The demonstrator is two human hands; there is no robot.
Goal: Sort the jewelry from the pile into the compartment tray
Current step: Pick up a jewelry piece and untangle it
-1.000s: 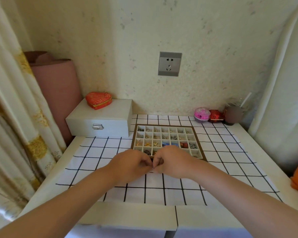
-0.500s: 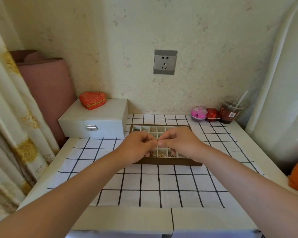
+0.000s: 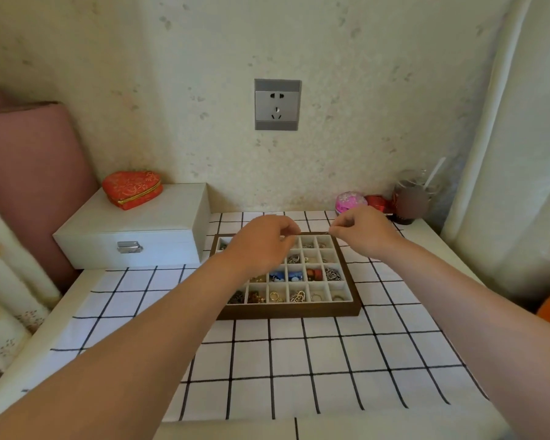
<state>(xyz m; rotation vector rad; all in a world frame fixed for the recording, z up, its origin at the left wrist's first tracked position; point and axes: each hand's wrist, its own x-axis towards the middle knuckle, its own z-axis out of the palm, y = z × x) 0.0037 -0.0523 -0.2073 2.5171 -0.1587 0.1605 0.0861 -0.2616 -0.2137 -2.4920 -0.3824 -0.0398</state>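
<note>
A white table stands against a speckled wall that carries a grey socket. A white cloth with a black grid covers the table top. A pale curtain hangs at the right.

At the back left sits a white box with a metal latch, and a red heart-shaped case lies on its lid. At the back right stand a pink round case and a lidded cup with a straw.

A wooden compartment tray lies on the cloth. Its white cells hold sorted jewelry: gold rings in the near row, blue pieces and a red piece in the next row, and a heap of silver chain at the right.

Both hands hover over the far rows. The right hand pinches a thin strand between thumb and forefinger. The strand is barely visible against the far rim. The left hand has its fingers curled with the tips closed together; whether it grasps the strand cannot be told.
</note>
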